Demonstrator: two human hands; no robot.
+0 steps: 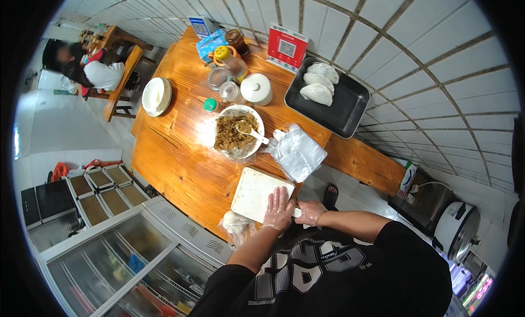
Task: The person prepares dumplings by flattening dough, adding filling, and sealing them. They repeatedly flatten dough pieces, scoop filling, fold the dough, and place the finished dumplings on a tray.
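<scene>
My left hand (279, 208), in a clear plastic glove, lies flat on a square white board (256, 194) at the table's near edge. My right hand (310, 212), gloved too, grips the board's short white handle (296, 212). White dough (235, 222) in a clear plastic bag sits just left of the board. Beyond the board stands a white bowl of brown chopped filling (229, 138) with a white spoon (256, 135) in it. Clear plastic bags (301, 153) lie to the bowl's right. Three large white dumplings (316, 94) rest in a black rectangular tray (348, 126).
Stacked white plates (168, 97), a lidded white pot (256, 89), jars (231, 92) and a blue tissue pack (211, 45) stand on the wooden table (164, 169). A glass-topped freezer (110, 255) adjoins at left. A person (102, 73) sits far left. A wooden bench (365, 163) is at right.
</scene>
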